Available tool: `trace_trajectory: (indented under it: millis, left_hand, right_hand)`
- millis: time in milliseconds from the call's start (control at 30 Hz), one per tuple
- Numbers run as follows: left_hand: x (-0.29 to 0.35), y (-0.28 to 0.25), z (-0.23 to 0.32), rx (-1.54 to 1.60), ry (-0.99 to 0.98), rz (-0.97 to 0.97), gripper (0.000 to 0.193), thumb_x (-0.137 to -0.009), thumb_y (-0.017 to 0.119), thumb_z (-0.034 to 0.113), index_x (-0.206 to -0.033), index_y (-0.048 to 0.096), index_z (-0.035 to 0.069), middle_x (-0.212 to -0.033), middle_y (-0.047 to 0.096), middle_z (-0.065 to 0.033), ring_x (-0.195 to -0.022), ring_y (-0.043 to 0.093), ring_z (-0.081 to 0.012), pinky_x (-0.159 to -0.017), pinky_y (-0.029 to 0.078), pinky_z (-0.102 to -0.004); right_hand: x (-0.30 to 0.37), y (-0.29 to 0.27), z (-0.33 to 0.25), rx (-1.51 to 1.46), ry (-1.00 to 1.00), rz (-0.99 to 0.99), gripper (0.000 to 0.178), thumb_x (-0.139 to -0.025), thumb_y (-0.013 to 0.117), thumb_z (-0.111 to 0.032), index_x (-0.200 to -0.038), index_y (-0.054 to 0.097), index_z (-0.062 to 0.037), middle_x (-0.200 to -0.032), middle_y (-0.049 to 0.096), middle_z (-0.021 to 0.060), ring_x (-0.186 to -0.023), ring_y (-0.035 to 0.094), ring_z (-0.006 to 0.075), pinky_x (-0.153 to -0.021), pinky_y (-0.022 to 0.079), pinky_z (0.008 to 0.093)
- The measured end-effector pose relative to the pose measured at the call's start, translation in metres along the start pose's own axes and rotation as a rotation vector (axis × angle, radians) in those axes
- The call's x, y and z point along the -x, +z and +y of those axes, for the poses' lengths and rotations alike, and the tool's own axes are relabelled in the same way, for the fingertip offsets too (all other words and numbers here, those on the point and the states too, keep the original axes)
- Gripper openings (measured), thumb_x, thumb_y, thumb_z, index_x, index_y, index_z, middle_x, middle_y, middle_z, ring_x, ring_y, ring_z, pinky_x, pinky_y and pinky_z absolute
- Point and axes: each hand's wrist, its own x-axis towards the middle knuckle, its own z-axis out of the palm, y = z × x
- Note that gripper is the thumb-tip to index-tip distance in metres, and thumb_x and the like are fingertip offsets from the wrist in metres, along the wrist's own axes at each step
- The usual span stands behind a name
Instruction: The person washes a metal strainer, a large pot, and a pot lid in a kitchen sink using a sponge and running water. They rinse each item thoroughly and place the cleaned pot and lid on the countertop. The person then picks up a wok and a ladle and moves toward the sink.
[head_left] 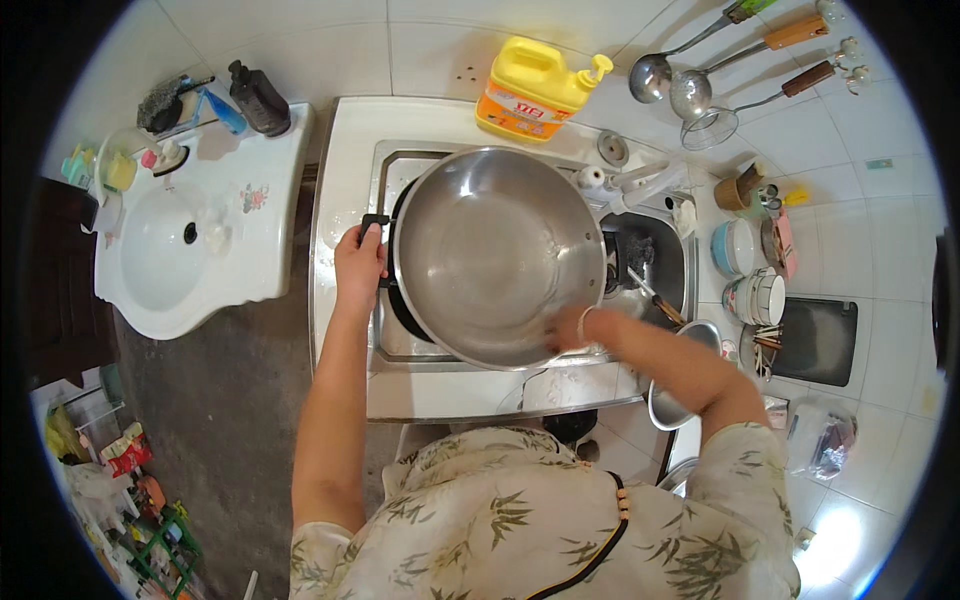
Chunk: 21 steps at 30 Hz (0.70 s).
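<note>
Steadying the pan [490, 240] above the sink [405, 350], I think: my left hand [360, 262] is wrapped round its black handle [371, 222]. My right hand [575, 330] is a blur at the pan's near-right side; can't tell its grip

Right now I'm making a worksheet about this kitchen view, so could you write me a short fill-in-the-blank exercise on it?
1. The left hand holds the metal pan by its black ____.
2. The blurred hand at the pan's lower-right part is the person's ____ one.
3. The pump jug beyond the pan is mostly ____.
4. The white washbasin is on the picture's ____ side.

Missing words: handle; right; yellow; left.
</note>
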Motion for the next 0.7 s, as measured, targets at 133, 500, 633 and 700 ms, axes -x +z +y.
trace_trajectory:
  millis: [133, 500, 633, 700]
  left_hand:
    - [-0.001, -0.002, -0.002, -0.028, 0.004, 0.039, 0.019, -0.088, 0.053, 0.022, -0.078, 0.051, 0.006, -0.057, 0.044, 0.0019, -0.042, 0.036, -0.0062, -0.036, 0.031, -0.0218]
    - [-0.004, -0.007, -0.008, -0.018, 0.022, 0.004, 0.018, -0.089, 0.051, 0.021, -0.077, 0.05, 0.007, -0.055, 0.043, 0.0017, -0.04, 0.036, -0.006, -0.036, 0.031, -0.0214]
    - [-0.002, 0.0, -0.003, -0.011, -0.002, 0.003, 0.018, -0.089, 0.051, 0.02, -0.08, 0.051, 0.005, -0.058, 0.044, 0.0015, -0.042, 0.037, -0.0063, -0.037, 0.032, -0.0213]
    - [-0.001, 0.002, -0.004, 0.006, -0.01, 0.018, 0.017, -0.089, 0.052, 0.02, -0.08, 0.05, 0.007, -0.057, 0.044, 0.0017, -0.04, 0.036, -0.0061, -0.036, 0.031, -0.0215]
  right_hand:
    - [-0.037, -0.03, -0.072, -0.523, -0.285, 0.032, 0.061, -0.092, 0.026, -0.044, -0.133, 0.029, 0.0017, -0.14, 0.024, 0.0204, -0.129, 0.025, 0.0312, -0.108, 0.015, 0.0349]
    - [-0.107, -0.092, -0.021, -0.556, 0.113, 0.594, 0.066, -0.088, 0.041, -0.038, -0.135, 0.02, 0.0031, -0.143, 0.015, 0.0214, -0.133, 0.012, 0.0356, -0.109, 0.011, 0.038]
    - [-0.077, -0.032, -0.006, -0.426, 0.242, 0.502, 0.071, -0.086, 0.043, -0.043, -0.135, 0.021, 0.0029, -0.142, 0.014, 0.0222, -0.133, 0.01, 0.0368, -0.108, 0.012, 0.0414]
    - [-0.07, -0.024, -0.031, -0.384, 0.165, 0.376, 0.071, -0.086, 0.04, -0.045, -0.135, 0.02, 0.0026, -0.143, 0.013, 0.0223, -0.133, 0.007, 0.0377, -0.108, 0.01, 0.0431]
